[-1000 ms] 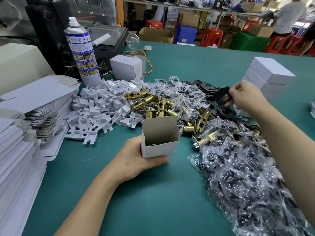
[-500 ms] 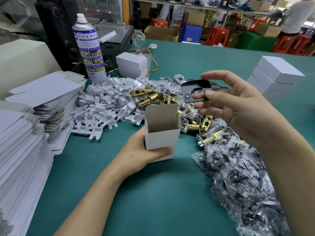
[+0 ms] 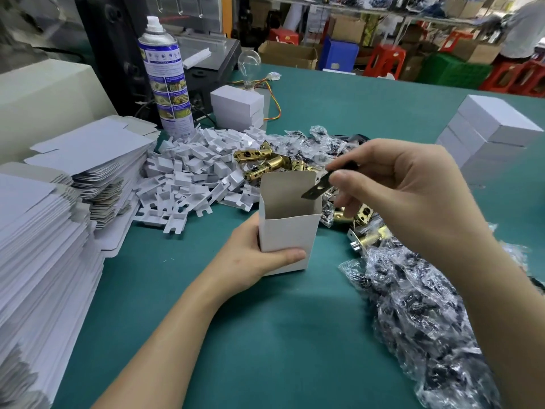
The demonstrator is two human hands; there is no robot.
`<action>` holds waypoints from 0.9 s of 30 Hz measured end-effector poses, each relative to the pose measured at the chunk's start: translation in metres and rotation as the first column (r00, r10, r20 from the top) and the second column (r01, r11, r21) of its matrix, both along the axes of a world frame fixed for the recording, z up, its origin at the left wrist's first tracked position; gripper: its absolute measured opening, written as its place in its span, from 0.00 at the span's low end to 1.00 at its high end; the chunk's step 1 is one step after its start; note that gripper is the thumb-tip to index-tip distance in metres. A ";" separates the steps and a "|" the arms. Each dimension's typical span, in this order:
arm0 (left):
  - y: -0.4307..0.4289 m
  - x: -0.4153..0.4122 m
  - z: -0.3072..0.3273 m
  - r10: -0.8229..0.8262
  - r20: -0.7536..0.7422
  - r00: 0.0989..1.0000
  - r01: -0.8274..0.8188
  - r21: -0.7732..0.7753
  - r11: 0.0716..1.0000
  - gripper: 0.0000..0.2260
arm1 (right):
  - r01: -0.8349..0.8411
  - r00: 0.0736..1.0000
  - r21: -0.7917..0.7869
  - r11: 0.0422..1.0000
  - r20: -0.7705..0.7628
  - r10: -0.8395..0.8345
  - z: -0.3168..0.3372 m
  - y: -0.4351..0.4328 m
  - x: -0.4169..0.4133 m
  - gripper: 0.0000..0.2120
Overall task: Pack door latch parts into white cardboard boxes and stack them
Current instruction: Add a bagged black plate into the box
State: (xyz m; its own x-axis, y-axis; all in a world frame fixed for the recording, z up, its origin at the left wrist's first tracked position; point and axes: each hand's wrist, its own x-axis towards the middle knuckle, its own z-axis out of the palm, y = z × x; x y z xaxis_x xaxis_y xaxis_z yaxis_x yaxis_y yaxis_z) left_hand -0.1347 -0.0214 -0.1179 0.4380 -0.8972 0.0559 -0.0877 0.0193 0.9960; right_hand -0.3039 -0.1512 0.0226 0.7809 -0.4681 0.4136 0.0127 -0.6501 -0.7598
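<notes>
One open white box [image 3: 290,231] is gripped upright on the table [image 3: 265,335] by the left hand [image 3: 253,261]; a dark latch plate [image 3: 320,185] is pinched by the right hand [image 3: 407,196] at its mouth. The plate could be caught on the rim and dropped.

Flat blanks [image 3: 44,231] left of box [image 3: 290,231]

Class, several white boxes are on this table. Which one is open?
The white box gripped upright by the left hand, its top flap raised. The boxes by the spray can and the right-hand stack are closed.
</notes>
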 end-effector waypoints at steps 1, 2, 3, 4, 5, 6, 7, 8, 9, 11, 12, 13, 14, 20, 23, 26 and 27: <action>0.000 0.000 0.000 0.003 -0.002 1.000 -0.003 -0.006 1.000 0.25 | 0.024 1.000 -0.072 0.997 -0.010 -0.025 0.000 0.002 0.003 0.02; 0.000 0.000 0.000 0.005 -0.005 1.000 -0.005 -0.012 1.000 0.25 | 0.041 0.999 -0.143 0.989 -0.027 -0.046 0.000 0.003 0.007 0.01; -0.001 0.000 0.000 0.003 -0.007 1.000 -0.003 -0.015 1.000 0.26 | 0.052 0.997 -0.216 0.975 -0.051 -0.064 0.000 0.004 0.011 0.01; 0.000 0.001 0.000 -0.003 -0.005 1.000 0.003 -0.016 1.000 0.26 | 0.058 0.993 -0.289 0.956 -0.081 -0.085 0.001 0.005 0.015 0.02; 0.000 0.001 0.001 -0.008 0.001 1.000 0.008 -0.017 1.000 0.26 | 0.060 0.987 -0.357 0.932 -0.117 -0.108 0.001 0.006 0.019 0.04; 0.000 0.001 0.001 -0.009 0.008 1.000 0.009 -0.018 1.000 0.26 | 0.059 0.978 -0.421 0.905 -0.158 -0.137 0.002 0.007 0.023 0.05; 0.000 0.000 0.001 -0.007 0.012 1.000 0.008 -0.019 1.000 0.26 | 0.053 0.964 -0.483 0.874 -0.202 -0.170 0.004 0.009 0.027 0.07; 0.000 0.000 0.002 -0.005 0.014 1.000 0.006 -0.020 1.000 0.25 | 0.044 0.946 -0.538 0.842 -0.249 -0.208 0.006 0.011 0.029 0.08; 0.000 0.000 0.002 -0.006 0.017 1.000 0.006 -0.021 1.000 0.25 | 0.031 0.923 -0.583 0.812 -0.295 -0.247 0.008 0.013 0.032 0.10; 0.000 0.000 0.001 -0.008 0.025 1.000 0.008 -0.027 1.000 0.25 | -0.004 0.877 -0.646 0.763 -0.370 -0.308 0.012 0.018 0.036 0.11; 0.000 0.000 0.001 -0.008 0.026 1.000 0.009 -0.031 0.999 0.24 | -0.021 0.860 -0.668 0.744 -0.392 -0.328 0.013 0.021 0.037 0.11; 0.000 0.001 0.001 -0.009 0.026 1.000 0.010 -0.032 0.999 0.24 | -0.035 0.846 -0.689 0.724 -0.406 -0.346 0.013 0.023 0.039 0.12; 0.000 0.001 0.001 -0.011 0.026 1.000 0.012 -0.032 0.999 0.24 | -0.050 0.832 -0.708 0.704 -0.420 -0.363 0.013 0.024 0.040 0.12; 0.001 0.000 0.002 -0.029 0.041 0.999 0.030 -0.033 0.999 0.24 | -0.148 0.739 -0.782 0.605 -0.494 -0.458 0.008 0.028 0.049 0.12; 0.001 0.001 0.001 -0.042 0.039 0.998 0.043 -0.035 0.998 0.25 | -0.190 0.721 -0.787 0.587 -0.517 -0.460 0.008 0.027 0.052 0.11; 0.001 0.001 0.001 -0.042 0.028 0.999 0.043 -0.022 0.999 0.25 | -0.193 0.734 -0.786 0.587 -0.512 -0.445 0.007 0.027 0.052 0.10; 0.001 0.002 0.001 -0.041 0.026 0.999 0.041 -0.016 0.999 0.25 | -0.190 0.738 -0.786 0.588 -0.509 -0.442 0.006 0.028 0.052 0.10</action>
State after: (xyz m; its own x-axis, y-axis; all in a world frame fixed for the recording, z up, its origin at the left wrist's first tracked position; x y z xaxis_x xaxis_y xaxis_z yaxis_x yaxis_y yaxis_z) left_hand -0.1332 -0.0204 -0.1173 0.3990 -0.9133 0.0818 -0.1124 0.0398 0.9929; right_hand -0.2516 -0.1236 0.0287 0.9332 -0.3405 0.1152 -0.3587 -0.9025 0.2385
